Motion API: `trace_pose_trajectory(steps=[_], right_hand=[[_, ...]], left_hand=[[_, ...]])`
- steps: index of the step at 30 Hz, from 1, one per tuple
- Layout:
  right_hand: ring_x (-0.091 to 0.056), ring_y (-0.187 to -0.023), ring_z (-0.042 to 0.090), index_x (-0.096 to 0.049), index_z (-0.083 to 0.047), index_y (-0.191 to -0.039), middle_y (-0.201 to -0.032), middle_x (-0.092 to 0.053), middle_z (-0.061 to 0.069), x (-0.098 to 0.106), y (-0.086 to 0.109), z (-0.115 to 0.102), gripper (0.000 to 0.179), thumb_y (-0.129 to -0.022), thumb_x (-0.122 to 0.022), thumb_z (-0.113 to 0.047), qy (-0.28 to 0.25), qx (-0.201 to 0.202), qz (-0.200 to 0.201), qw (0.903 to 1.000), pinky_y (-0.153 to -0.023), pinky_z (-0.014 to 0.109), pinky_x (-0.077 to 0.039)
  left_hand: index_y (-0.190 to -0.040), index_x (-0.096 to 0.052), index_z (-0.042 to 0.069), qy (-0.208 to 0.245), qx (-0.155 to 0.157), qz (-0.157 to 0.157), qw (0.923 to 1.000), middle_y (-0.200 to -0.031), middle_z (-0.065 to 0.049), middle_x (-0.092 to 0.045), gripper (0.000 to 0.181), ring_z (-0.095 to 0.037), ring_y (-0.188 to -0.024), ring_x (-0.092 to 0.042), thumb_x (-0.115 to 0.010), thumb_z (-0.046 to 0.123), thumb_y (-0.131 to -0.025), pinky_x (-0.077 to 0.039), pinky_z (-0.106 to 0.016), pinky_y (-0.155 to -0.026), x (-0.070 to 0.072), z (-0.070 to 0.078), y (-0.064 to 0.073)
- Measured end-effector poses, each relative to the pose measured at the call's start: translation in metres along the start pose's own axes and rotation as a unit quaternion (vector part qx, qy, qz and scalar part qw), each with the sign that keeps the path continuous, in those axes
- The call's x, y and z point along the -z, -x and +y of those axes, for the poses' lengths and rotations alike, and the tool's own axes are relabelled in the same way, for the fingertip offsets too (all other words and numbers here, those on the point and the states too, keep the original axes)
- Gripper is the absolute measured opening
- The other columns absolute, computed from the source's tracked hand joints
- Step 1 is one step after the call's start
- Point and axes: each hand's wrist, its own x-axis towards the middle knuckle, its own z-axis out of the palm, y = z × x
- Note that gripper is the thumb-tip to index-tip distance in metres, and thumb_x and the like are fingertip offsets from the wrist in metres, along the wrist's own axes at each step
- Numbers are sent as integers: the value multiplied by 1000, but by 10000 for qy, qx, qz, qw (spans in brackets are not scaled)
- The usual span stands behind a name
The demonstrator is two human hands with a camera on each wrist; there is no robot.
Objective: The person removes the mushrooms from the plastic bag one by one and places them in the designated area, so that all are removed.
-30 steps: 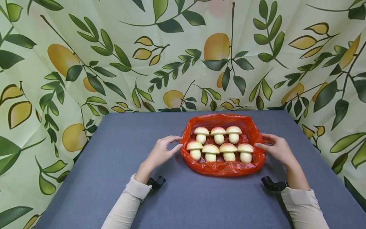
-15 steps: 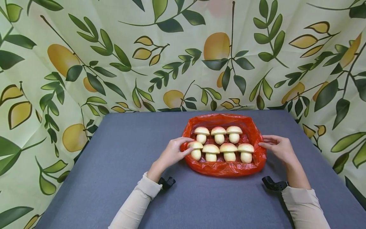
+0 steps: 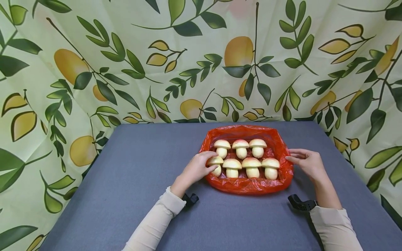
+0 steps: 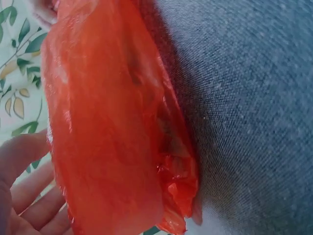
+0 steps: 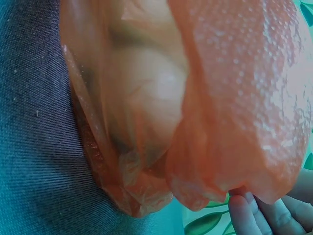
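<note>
A red plastic bag (image 3: 245, 188) stands with its mouth rolled wide. Inside are several pale yellow mushrooms in two rows, some with reddish caps. My left hand (image 3: 195, 168) reaches over the bag's left rim, its fingers and thumb curved round the front-left mushroom (image 3: 214, 160). In the left wrist view, the bag wall (image 4: 107, 112) hides that mushroom and the fingertips. At the bag's right rim my right hand (image 3: 307, 164) pinches the plastic. The right wrist view shows the fingers (image 5: 244, 215) under the bag's edge, with pale shapes showing through the thin film.
A grey-blue cloth (image 3: 132, 181) covers the table under the bag. Leaf-and-fruit curtains (image 3: 201, 69) hang behind and at both sides. Dark wrist mounts sit on the left wrist (image 3: 190, 200) and the right wrist (image 3: 301, 203).
My left hand has moved right from outside the bag's left rim, across it, to the front-left mushroom. My right hand stays at the right rim. Bag and mushrooms keep their places.
</note>
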Motion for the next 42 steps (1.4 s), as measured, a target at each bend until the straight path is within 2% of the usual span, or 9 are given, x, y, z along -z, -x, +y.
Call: trace_pose_trajectory(steps=[7,16,26,34,42], right_hand=[[-57,-70,-13,-55,13,-126,-75,-62,-34,-1,-1,-2,54,-90,-68,-26,93,37,27,9999,-65,13,-51],[-58,-68,-12,-59,11,-121,-71,-59,-34,-1,0,-5,50,-88,-70,-25,119,20,177,9998,-64,16,-54],[-57,-70,-14,-57,12,-124,-74,-60,-33,-1,2,-5,53,-89,-69,-26,176,62,97,9998,-65,14,-54],[-57,-71,-15,-58,11,-123,-74,-60,-34,-2,3,-4,53,-90,-68,-28,199,57,98,9997,-66,14,-54],[-57,-71,-14,-57,12,-124,-73,-58,-36,-2,2,-5,52,-91,-67,-27,146,88,24,9999,-65,14,-52]], left_hand=[[-120,-64,3,-172,85,-152,9997,-126,-13,-66,38,-26,-121,-60,-72,16,-85,-47,-39,-106,-7,-5,-4],[-118,-64,1,334,191,-108,9992,-121,-15,-67,40,-29,-116,-61,-75,15,-83,-48,-42,-102,-10,-11,-4],[-127,-59,-1,355,572,-515,9964,-124,-17,-66,49,-28,-113,-63,-72,22,-86,-50,-42,-99,-14,-12,-7],[-126,-59,-3,306,620,-378,9969,-122,-19,-66,46,-30,-114,-63,-70,21,-87,-51,-42,-98,-16,-14,-7],[-126,-58,-4,334,586,-70,9977,-124,-21,-64,48,-32,-115,-61,-70,21,-87,-50,-44,-99,-13,-13,-4]])
